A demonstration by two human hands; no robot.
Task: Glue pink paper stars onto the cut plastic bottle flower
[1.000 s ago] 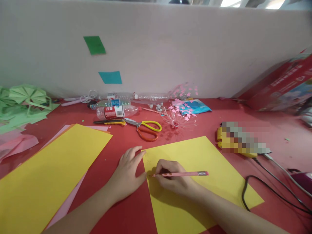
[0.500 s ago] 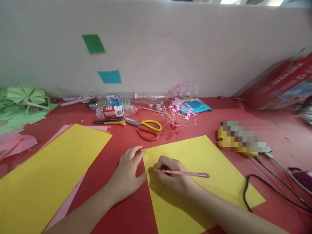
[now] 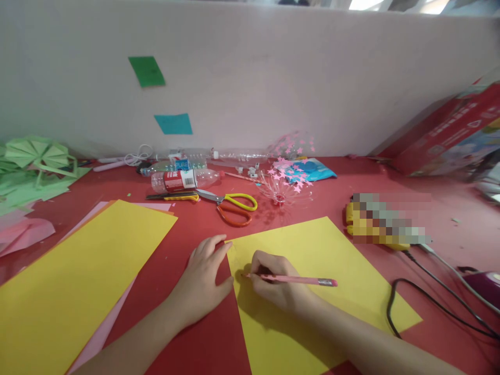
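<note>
A sheet of yellow paper (image 3: pixel 320 245) lies at a slant on the red table in front of me. My right hand (image 3: pixel 279 284) rests over its left part, fingers closed round a pink pencil (image 3: pixel 308 280). The pencil tip points left, close to the sheet's left edge, and its eraser end points right. My left hand (image 3: pixel 207 276) lies on the table at that same edge, fingers spread, fingertips touching or almost touching the paper's corner. Beyond the hands are scissors (image 3: pixel 234 203) with one yellow and one red handle, and a yellow box cutter (image 3: pixel 175 196).
On the left lies a stack of coloured paper (image 3: pixel 97 271), yellow on top, near green folded paper (image 3: pixel 37 156). Plastic bottles (image 3: pixel 183 179) and a pink star decoration (image 3: pixel 285 182) lie toward the wall. A yellow device (image 3: pixel 375 234) trails a black cable (image 3: pixel 394 302) over the paper's right corner.
The pencil tip has lowered slightly in view, while the pencil stays in my right hand. The whole view has shifted a little; my left hand holds its place at the paper's edge.
</note>
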